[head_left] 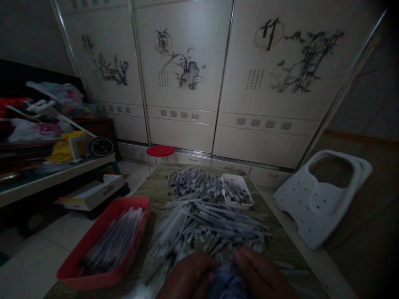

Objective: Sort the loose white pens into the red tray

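My left hand (191, 274) and my right hand (258, 272) are close together at the table's near edge, fingers curled inward. Something small and pale shows between the fingertips, too dark and blurred to name. Just beyond them a large pile of slim, pale, pen-like sticks (218, 218) spreads over the table (283, 245), some with dark ends. To the left, a red plastic basket (141, 232) holds a bundle of similar sticks (115, 241). Further back, a white tray (252, 199) contains shorter pieces with dark tips, beside a heap of short pieces (196, 180).
A red round stool (160, 150) stands behind the table. On the right, a white perforated plastic piece (318, 199) leans by the wall. At left, a cluttered bench (62, 174) has a shoe box (96, 193) beneath it. Sliding cabinet doors (183, 128) line the back.
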A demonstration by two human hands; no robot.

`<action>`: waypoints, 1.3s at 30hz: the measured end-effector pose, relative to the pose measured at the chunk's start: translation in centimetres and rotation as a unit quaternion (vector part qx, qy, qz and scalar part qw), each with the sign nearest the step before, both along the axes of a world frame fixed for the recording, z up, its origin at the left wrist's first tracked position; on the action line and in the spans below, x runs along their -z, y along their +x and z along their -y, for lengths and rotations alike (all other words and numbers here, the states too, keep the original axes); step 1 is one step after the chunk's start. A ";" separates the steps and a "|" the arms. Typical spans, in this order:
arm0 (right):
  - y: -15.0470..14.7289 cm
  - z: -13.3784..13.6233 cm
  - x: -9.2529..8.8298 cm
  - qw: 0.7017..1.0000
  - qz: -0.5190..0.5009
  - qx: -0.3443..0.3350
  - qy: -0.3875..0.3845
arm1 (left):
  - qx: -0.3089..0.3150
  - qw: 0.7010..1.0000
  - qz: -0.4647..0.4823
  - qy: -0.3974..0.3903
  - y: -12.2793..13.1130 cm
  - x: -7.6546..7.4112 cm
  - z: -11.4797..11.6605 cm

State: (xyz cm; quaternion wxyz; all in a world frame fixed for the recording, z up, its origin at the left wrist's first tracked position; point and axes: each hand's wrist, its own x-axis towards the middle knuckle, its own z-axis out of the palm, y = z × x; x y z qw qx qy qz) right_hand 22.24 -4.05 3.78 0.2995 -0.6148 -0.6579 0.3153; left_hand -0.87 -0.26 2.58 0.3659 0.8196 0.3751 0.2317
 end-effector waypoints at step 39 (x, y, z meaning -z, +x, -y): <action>-1.0 -0.2 0.5 0.992 0.077 0.034 0.097 | -0.006 0.989 -0.086 0.122 1.4 2.2 -0.3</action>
